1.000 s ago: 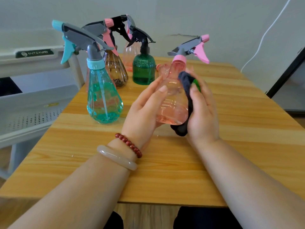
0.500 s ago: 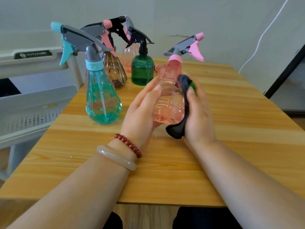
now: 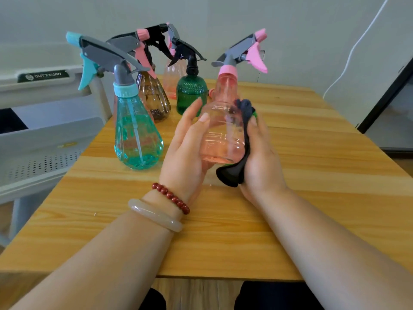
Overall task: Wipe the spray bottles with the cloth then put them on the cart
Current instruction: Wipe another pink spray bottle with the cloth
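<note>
Your left hand point(image 3: 185, 153) grips the clear pink plastic spray bottle point(image 3: 220, 130), upright just above the wooden table point(image 3: 312, 198); your right hand point(image 3: 262, 157) holds the dark cloth point(image 3: 234, 173) against its right flank. The white plastic cart point(image 3: 44, 130) stands to your left — nearer the left hand.

— What kind of place is this?
— A plain room indoors. There is a wooden table point(image 3: 312, 198), a bare white wall point(image 3: 223, 19) with a white cable point(image 3: 351, 55) on it, and a grey plastic cart point(image 3: 55, 128) beside the table.
— Is it a home?
— I cannot tell.
</note>
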`<state>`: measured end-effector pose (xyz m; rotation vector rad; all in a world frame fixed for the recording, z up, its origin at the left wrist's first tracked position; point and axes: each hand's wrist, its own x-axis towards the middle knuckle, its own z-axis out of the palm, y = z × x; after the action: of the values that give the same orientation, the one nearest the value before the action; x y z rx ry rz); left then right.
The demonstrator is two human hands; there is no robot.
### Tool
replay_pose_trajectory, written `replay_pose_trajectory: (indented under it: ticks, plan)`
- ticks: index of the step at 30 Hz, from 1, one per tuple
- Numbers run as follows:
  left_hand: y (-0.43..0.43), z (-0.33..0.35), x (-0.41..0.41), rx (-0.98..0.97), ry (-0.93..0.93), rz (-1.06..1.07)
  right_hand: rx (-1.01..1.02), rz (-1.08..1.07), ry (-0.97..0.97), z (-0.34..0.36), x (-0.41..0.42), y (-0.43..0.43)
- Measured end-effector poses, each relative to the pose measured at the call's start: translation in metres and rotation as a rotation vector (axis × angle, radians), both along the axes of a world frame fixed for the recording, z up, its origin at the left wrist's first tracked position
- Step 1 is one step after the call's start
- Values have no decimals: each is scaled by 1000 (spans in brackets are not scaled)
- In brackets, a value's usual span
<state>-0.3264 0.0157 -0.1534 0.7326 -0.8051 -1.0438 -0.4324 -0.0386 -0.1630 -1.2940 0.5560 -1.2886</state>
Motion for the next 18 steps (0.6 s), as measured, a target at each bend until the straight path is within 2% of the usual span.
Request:
replay_pose_trajectory:
  ticks: [3,8,11,13,18]
  plan:
    - [1,0,5,4,-116,148,-127,99,67,1,4,7]
    - [2,-2,5,27,-457,375,-234,75,182,3,1,9]
    - [1,-1,2,5,-541,327,-280,14,232,5,-2,8]
    - [-2,-5,3,-3,-486,236,-348,10,255,5,-2,10]
    - [-1,1,7,63,-18,58,-796,-120,367,7,0,19]
